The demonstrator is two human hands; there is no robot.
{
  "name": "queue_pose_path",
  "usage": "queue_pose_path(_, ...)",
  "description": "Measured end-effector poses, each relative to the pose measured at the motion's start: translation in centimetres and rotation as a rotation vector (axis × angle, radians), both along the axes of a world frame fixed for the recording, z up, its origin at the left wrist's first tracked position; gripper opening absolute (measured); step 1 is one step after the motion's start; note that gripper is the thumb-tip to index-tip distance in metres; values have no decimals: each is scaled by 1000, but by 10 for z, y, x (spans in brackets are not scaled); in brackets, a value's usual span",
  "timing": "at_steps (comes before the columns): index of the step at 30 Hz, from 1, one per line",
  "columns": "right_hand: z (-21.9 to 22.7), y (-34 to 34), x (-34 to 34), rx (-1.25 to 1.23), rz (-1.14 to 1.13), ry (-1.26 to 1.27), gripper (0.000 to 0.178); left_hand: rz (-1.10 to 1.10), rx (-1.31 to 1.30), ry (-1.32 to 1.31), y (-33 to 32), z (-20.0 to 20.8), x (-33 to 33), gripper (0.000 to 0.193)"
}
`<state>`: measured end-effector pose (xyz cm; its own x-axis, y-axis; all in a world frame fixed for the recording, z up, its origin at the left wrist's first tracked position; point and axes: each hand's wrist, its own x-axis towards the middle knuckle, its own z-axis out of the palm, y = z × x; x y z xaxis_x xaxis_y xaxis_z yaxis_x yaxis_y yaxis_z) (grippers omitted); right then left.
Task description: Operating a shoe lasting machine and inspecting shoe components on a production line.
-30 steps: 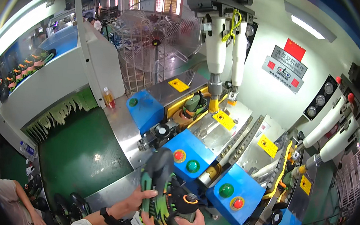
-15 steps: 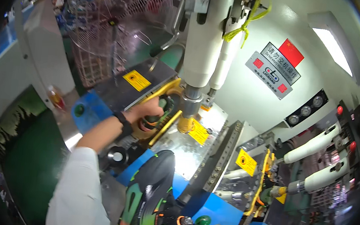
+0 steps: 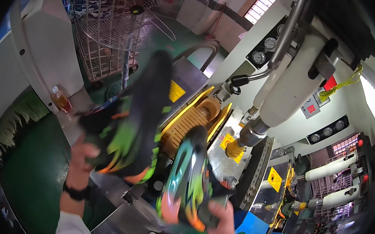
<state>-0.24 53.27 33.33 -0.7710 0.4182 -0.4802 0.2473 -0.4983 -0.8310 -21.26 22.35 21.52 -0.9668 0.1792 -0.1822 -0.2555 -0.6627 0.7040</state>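
Left hand [image 3: 82,157] is grasping a blurred black, green and orange sports shoe [image 3: 135,132], holding it raised to the left of the machine's slotted tan cradle with yellow side walls [image 3: 187,125]. Right hand [image 3: 223,225] is gripping a teal, black and orange sports shoe [image 3: 188,184], which is pointing its toe toward the cradle.

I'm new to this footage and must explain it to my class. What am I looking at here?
These views come from a fisheye camera worn on a person's head, looking down, so straight edges bend. There is no robot: bare hands do the work. The left hand holds a multicoloured shoe, blurred here; the right hand holds a second shoe. Ahead is a machine with thick white cylinders and a slatted bed. At left, a bottle stands on a metal ledge.
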Motion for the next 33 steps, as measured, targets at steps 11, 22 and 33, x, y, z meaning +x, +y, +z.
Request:
queue_pose_path(11, -60, 85, -254, 574, -64, -307, 34, 337, -26, -181, -160, -63, 206, 39)
queue_pose_path(22, -138, 32, -278, 1539, -175, -106, 30, 494, -184, -556, -147, -133, 312, 40)
queue_pose_path(33, -138, 86, -255, 1231, -40, -272, 51, 186, 21, -764, -81, -60, 281, 34)
